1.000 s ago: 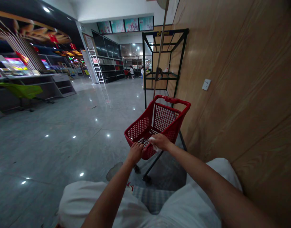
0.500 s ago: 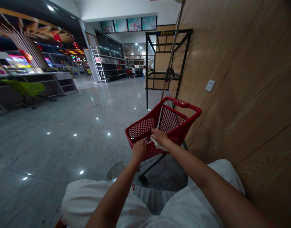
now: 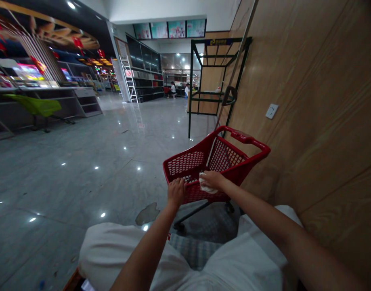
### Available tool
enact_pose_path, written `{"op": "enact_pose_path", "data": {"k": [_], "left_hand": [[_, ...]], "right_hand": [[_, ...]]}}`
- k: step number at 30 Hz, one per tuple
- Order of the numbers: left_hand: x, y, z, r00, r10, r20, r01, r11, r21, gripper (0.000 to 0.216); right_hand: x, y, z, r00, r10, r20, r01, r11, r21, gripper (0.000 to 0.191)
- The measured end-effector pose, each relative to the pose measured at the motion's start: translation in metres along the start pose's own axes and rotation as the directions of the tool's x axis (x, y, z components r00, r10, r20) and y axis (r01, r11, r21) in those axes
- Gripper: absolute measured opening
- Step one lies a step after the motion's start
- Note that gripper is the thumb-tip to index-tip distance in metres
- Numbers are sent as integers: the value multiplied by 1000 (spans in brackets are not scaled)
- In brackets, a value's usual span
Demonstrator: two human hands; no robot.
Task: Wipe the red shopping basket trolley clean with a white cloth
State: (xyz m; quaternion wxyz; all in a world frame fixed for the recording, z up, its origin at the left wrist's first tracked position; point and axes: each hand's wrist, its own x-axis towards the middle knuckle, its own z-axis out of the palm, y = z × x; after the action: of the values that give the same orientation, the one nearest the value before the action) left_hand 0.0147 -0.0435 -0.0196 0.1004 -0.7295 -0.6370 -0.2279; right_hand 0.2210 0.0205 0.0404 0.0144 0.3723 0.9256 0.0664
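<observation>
Person's knees [image 3: 105, 242] lowest in view, white trousers, spread either side of the nearest floor; forearms reached out between them, both hands at one thing.

Left hand [image 3: 177, 190] clasped the near rim of a red cart [image 3: 239, 171], fingers hooked over the edge close to the cart's narrow end; right hand [image 3: 215, 180] farther along the same side, closed about a bunched white cloth [image 3: 207, 188], cloth lying against the rim; whether any right fingertips also gripped the rim could not be told.

Cart stood straight ahead of the knees, slightly right of centre, set aslant; long axis ran from the narrow end, left and lower, to the handle [image 3: 244, 138], right and farther off; so the left hand sat nearer the narrow end, the right nearer the handle, yet well short of it; hands themselves apart, a short stretch of rim between. One wheel [image 3: 179, 227] showed below, on the near side.

Beyond: wood wall [image 3: 318, 89] close on the right, with a socket [image 3: 271, 111]; pole [image 3: 241, 48] and dark rack [image 3: 190, 93] behind the cart; green cart [image 3: 36, 105] far left by a counter; ladder [image 3: 131, 83] and shelves [image 3: 147, 84] deeper in; two people, small, at the back.
</observation>
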Motion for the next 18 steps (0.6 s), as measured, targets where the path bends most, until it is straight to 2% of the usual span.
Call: {"op": "enact_pose_path", "data": {"k": [4, 7, 10, 14, 16, 18], "left_hand": [[1, 4, 5, 1000, -15, -11, 16, 1000, 9, 31], [5, -4, 6, 999, 21, 39, -21, 1000, 13, 30], [11, -16, 5, 994, 59, 91, -60, 998, 16, 31], [15, -21, 4, 997, 25, 78, -25, 1000, 5, 31], [14, -13, 6, 1000, -15, 22, 15, 1000, -10, 28], [12, -2, 8, 994, -95, -60, 93, 995, -27, 27]], "right_hand": [[21, -42, 13, 997, -3, -80, 2, 1000, -18, 34], [26, -52, 16, 994, 12, -112, -18, 999, -45, 29], [11, -25, 13, 994, 54, -95, -61, 995, -75, 26], [-20, 26, 5, 985, 155, -81, -163, 980, -112, 25], [-26, 36, 4, 978, 190, -85, -199, 973, -117, 25], [-22, 28, 5, 977, 196, -83, -204, 973, -106, 25]]}}
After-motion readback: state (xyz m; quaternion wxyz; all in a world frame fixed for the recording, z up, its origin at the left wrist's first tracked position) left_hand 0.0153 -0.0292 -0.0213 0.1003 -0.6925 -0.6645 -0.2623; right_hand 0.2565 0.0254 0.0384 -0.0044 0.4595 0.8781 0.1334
